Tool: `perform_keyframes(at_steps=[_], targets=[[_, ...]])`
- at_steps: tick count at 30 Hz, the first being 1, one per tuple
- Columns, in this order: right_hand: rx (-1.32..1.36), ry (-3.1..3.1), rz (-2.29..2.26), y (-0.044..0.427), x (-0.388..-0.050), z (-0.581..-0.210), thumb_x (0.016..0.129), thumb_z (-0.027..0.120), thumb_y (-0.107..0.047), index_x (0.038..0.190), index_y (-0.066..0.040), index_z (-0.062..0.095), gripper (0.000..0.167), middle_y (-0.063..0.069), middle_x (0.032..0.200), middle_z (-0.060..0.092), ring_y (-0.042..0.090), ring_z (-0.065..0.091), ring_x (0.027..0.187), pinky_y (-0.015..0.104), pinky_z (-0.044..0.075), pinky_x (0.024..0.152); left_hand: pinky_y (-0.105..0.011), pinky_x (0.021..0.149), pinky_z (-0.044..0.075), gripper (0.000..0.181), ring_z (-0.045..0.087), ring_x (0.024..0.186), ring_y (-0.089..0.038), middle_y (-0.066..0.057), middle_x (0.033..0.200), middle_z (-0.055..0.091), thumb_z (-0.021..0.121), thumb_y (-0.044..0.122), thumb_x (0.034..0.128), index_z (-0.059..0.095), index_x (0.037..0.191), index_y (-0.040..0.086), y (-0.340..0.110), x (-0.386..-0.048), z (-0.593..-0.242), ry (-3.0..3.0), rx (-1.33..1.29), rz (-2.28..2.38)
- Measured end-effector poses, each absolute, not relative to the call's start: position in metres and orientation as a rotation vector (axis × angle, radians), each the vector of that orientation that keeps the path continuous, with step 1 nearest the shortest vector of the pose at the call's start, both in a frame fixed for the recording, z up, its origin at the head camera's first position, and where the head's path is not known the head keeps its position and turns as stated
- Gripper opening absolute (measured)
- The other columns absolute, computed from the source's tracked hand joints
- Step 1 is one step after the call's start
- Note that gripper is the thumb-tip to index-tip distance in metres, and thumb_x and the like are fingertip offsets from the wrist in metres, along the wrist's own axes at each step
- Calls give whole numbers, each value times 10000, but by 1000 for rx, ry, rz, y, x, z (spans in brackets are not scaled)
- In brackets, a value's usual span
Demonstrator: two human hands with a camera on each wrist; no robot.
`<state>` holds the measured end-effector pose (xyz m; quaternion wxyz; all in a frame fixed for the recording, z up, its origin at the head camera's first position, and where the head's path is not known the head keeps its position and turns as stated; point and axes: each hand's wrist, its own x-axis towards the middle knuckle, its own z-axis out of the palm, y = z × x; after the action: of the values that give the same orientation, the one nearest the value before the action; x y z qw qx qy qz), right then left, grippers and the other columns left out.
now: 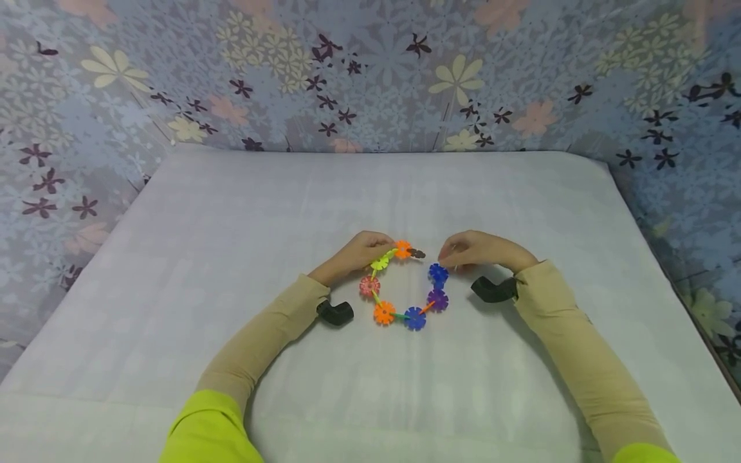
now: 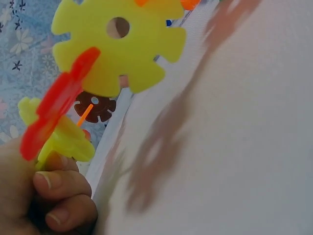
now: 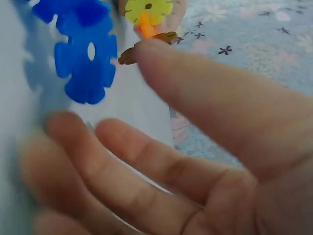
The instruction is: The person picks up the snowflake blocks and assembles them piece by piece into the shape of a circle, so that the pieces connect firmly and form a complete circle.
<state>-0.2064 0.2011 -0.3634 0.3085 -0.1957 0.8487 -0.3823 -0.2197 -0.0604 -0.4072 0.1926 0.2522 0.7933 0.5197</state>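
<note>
A chain of flower-shaped interlocking discs [image 1: 384, 313] curves in an almost closed ring above the white table. My left hand [image 1: 367, 249] grips it at the upper left; in the left wrist view, curled fingers hold a yellow-green disc [image 2: 73, 139] beside a red disc [image 2: 54, 107]. At the top, the chain ends in an orange disc [image 1: 402, 249] and a brown disc [image 1: 416, 253]. On the right side, a blue disc [image 1: 438, 273] forms the other end. Close to it is my right hand [image 1: 477, 249], thumb and fingers apart with nothing pinched between them in the right wrist view.
The table [image 1: 289, 193] has a white cover and meets floral-patterned fabric [image 1: 382, 77] at its far edge. Black curved pieces sit at the left wrist [image 1: 336, 314] and the right wrist [image 1: 494, 289]. Both forearms come in from the near side.
</note>
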Motion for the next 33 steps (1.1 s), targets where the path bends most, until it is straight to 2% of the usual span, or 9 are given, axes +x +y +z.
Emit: perform_keyframes(at_steps=[5,8,11,15,29,33], targets=[[-467,2021,-1124,204,-210,-370,868,593,-164,1046,61,581,288,119,756,617,173,570,625,283,472,577,-223,411,286,246,271,369,-77,22,481,388,503,166,929,640,1000,-26,-60,-220,-406,2233,708,1464],[-487,1952,-1221,206,-214,-377,871,577,-107,1059,96,571,276,118,744,610,146,562,620,271,471,590,-229,440,303,251,277,378,-78,15,495,414,505,173,928,643,1001,-24,-60,-221,-407,2247,710,1458],[-516,1932,-1259,208,-217,-381,878,567,-112,1073,110,562,295,108,745,602,140,559,633,280,472,619,-226,468,316,256,282,388,-74,14,514,446,508,180,927,646,1002,-22,-60,-221,-408,2260,722,1448],[-530,1927,-1298,208,-217,-383,881,564,-127,1064,121,554,308,104,753,590,146,555,647,296,474,638,-231,429,295,247,275,380,-83,13,492,409,511,177,925,648,1000,-14,-62,-221,-408,2231,731,1464],[-538,1937,-1391,199,-210,-390,865,581,-134,980,66,597,232,76,689,563,127,518,574,267,453,576,-243,427,291,256,249,375,-96,18,487,376,493,185,933,642,1028,-1,-61,-219,-408,2172,750,1463],[-531,1951,-1403,196,-209,-391,874,571,-119,962,58,596,199,73,665,552,129,511,564,267,449,565,-234,455,312,249,286,403,-87,24,518,428,498,171,931,642,1017,-14,-61,-218,-408,2197,743,1464]])
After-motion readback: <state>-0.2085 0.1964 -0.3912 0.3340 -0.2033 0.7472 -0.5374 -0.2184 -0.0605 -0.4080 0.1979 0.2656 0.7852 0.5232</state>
